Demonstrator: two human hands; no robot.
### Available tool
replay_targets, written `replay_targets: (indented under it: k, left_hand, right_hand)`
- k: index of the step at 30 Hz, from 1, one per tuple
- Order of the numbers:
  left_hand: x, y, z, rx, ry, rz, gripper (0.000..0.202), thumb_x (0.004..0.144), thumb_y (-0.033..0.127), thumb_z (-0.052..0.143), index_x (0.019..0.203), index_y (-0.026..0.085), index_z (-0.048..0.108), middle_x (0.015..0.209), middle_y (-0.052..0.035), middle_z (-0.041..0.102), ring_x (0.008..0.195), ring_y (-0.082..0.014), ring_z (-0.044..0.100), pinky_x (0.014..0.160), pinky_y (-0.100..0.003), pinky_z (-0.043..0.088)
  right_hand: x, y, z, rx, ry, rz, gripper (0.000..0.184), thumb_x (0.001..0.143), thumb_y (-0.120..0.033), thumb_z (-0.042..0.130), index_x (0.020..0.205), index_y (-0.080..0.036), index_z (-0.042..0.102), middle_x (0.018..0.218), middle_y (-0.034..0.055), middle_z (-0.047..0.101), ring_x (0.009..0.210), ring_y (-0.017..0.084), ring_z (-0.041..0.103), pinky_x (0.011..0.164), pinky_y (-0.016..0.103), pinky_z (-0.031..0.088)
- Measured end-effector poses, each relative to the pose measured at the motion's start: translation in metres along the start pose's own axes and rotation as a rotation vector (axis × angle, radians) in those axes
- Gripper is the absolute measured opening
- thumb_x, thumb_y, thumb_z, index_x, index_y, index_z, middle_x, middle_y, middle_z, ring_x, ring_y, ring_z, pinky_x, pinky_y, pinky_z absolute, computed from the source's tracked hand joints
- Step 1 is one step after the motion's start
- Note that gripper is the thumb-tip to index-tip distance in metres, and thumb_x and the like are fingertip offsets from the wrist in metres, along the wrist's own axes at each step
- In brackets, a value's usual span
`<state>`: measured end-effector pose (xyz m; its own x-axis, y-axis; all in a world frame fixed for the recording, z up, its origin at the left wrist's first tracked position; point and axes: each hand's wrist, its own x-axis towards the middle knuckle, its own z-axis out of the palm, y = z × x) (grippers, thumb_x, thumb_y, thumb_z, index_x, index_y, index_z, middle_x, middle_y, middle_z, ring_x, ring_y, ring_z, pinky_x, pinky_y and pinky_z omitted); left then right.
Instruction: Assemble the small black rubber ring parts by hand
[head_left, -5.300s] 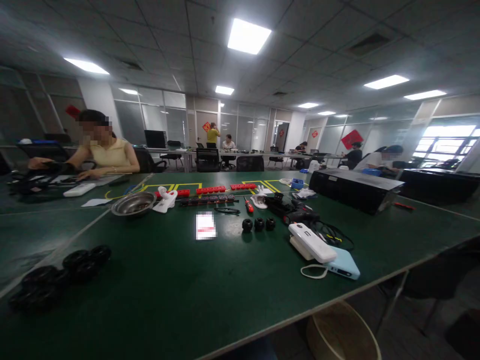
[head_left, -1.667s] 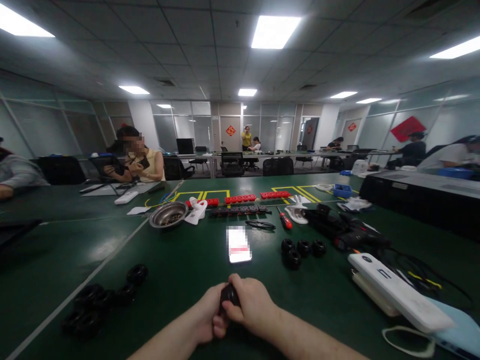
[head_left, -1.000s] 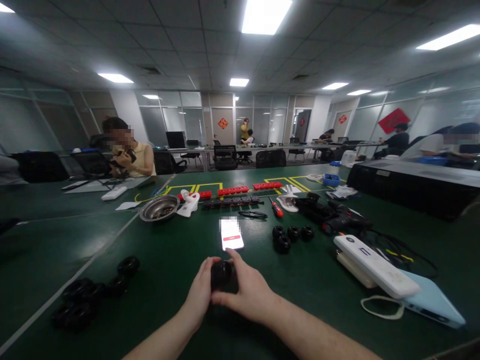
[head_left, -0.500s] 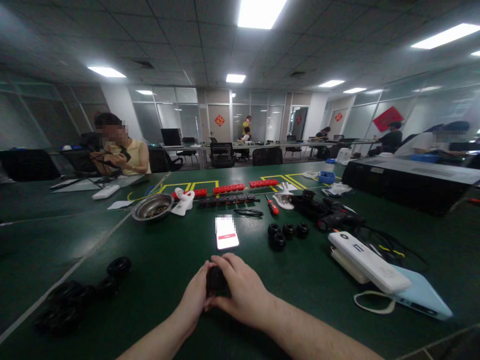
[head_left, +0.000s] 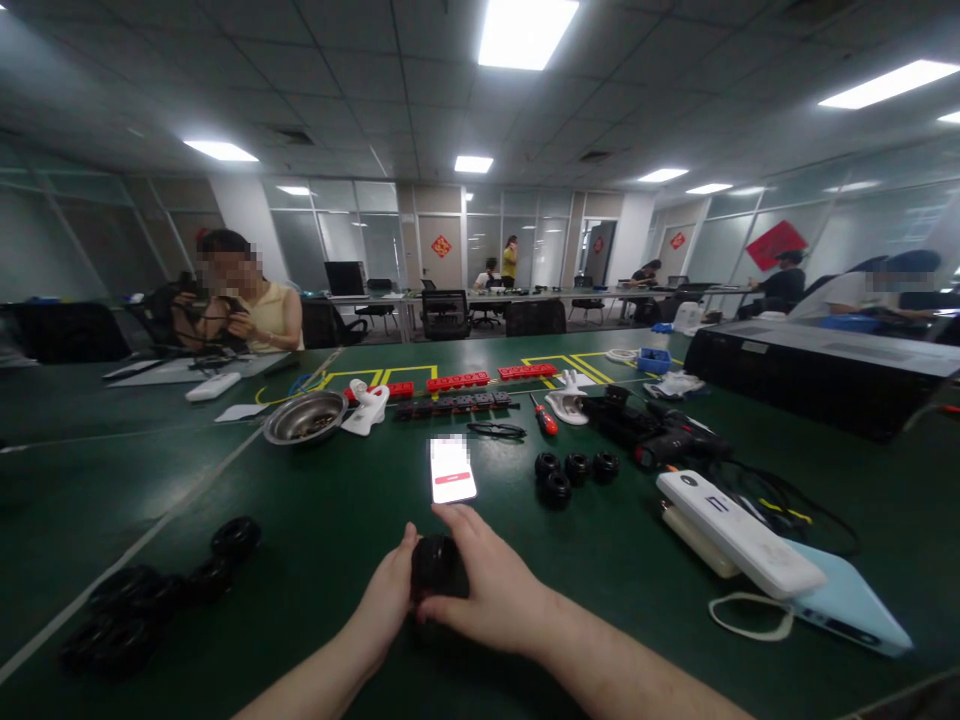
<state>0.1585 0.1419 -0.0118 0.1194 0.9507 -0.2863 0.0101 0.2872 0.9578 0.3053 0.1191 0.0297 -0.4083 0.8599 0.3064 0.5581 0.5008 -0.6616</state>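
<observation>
Low in the middle of the view, a small black tyre (head_left: pixel 436 566) sits between my two hands. My left hand (head_left: pixel 388 592) presses against its left side, thumb up. Curved round its right and far side is my right hand (head_left: pixel 493 577), its thumb along the near edge. The tyre's underside is hidden. Just beyond the hands lies a phone (head_left: pixel 452 486) with a lit screen. Several matching black tyres (head_left: pixel 556 488) stand to the right of the phone, and more tyres (head_left: pixel 236 537) are heaped at the left.
A metal bowl (head_left: pixel 279 424) with small parts stands at the left. Red strips (head_left: pixel 457 381), a dark rail (head_left: pixel 457 404), a screwdriver (head_left: pixel 545 418) and white brackets (head_left: pixel 367 410) lie farther back. A white power bank (head_left: pixel 739 530) and a large black box (head_left: pixel 795 380) are right. A person (head_left: pixel 266 310) sits across.
My right-hand fingers have spread a little, so more of the black tyre shows between my hands. The view has tilted slightly. The person across has shifted their hands.
</observation>
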Motion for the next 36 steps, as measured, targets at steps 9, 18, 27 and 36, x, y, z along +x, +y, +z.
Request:
replay_targets:
  k: [9, 18, 27, 36]
  left_hand:
    - [0.008, -0.014, -0.003, -0.035, -0.145, 0.057, 0.072, 0.059, 0.077, 0.03, 0.089, 0.015, 0.05, 0.042, 0.0028, 0.052, 0.035, -0.0126, 0.049, 0.036, -0.021, 0.036]
    - [0.004, -0.001, -0.004, -0.149, -0.13, 0.016, 0.047, 0.073, 0.058, 0.043, 0.09, 0.015, 0.046, 0.066, -0.003, 0.061, 0.05, -0.0117, 0.058, 0.045, -0.021, 0.043]
    - [0.005, -0.001, -0.004, -0.025, -0.156, 0.014, 0.054, 0.063, 0.066, 0.047, 0.084, 0.016, 0.043, 0.057, 0.0012, 0.056, 0.037, -0.0094, 0.052, 0.037, -0.019, 0.035]
    - [-0.002, 0.008, -0.003, -0.089, -0.183, -0.001, 0.054, 0.065, 0.062, 0.049, 0.087, 0.012, 0.05, 0.063, -0.0027, 0.059, 0.05, -0.0134, 0.058, 0.048, -0.024, 0.043]
  right_hand:
    - [0.006, 0.014, 0.002, -0.036, -0.09, 0.191, 0.032, 0.079, -0.045, 0.046, 0.09, -0.017, 0.058, 0.08, 0.005, 0.06, 0.069, 0.017, 0.055, 0.056, 0.024, 0.04]
    - [0.002, 0.004, -0.001, -0.015, -0.042, 0.039, 0.069, 0.068, -0.028, 0.063, 0.128, -0.021, 0.03, 0.125, 0.0086, 0.042, 0.11, 0.023, 0.041, 0.09, 0.034, 0.034]
    - [0.007, 0.011, 0.001, -0.001, -0.077, 0.125, 0.031, 0.073, -0.028, 0.057, 0.103, -0.02, 0.053, 0.092, 0.0043, 0.06, 0.08, 0.018, 0.055, 0.066, 0.025, 0.041]
    - [0.004, 0.013, 0.003, -0.059, -0.009, 0.144, 0.061, 0.07, -0.04, 0.059, 0.123, -0.022, 0.036, 0.112, 0.0079, 0.053, 0.098, 0.022, 0.05, 0.081, 0.032, 0.038]
